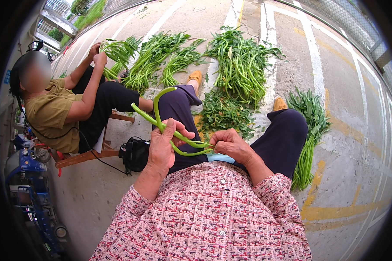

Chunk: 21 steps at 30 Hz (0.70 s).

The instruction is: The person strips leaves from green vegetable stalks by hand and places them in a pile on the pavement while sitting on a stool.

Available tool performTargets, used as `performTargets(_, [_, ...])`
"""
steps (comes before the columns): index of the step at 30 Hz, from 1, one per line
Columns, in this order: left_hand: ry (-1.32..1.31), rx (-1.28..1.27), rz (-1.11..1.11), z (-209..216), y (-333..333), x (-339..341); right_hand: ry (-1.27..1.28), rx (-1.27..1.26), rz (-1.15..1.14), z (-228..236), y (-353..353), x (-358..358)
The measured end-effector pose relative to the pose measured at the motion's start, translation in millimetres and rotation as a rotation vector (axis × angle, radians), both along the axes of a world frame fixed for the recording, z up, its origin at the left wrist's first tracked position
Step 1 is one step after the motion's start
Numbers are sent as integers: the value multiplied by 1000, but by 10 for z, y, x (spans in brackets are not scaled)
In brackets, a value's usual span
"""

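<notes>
Several thick green leafless stems (156,106), which look like water spinach, are gripped in my left hand (162,150) above my lap. One stem curls over at its upper end. The fingers of my right hand (231,146) are pinched together at the stems' other end, on a thin pale strand. Below my hands, between my feet, lies a heap of loose torn leaves (224,114). Just beyond it is a large pile of leafy water spinach (237,65). Another long bundle of water spinach (307,145) lies beside my right leg.
To my left a person (52,104) sits on a low wooden stool (87,157), holding leafy stems in both hands. More bundles of greens (154,56) lie ahead. A black bag (135,153) rests on the concrete, and a blue wheeled vehicle (26,182) stands at the far left.
</notes>
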<state>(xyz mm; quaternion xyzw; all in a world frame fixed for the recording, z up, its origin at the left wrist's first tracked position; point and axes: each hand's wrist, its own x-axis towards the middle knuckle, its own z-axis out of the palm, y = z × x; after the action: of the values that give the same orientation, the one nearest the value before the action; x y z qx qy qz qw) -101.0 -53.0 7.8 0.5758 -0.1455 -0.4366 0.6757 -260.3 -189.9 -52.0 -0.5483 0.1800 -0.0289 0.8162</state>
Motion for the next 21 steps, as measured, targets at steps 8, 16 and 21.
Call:
performTargets(8, [36, -211, -72, -59, -29, -55, -70, -39, -137, -188, 41, 32])
performTargets(16, [124, -83, 141, 2, -51, -19, 85, 98, -269, -228, -7, 33])
performTargets(21, [136, -63, 156, -55, 11, 51, 54, 89, -223, -199, 44, 60])
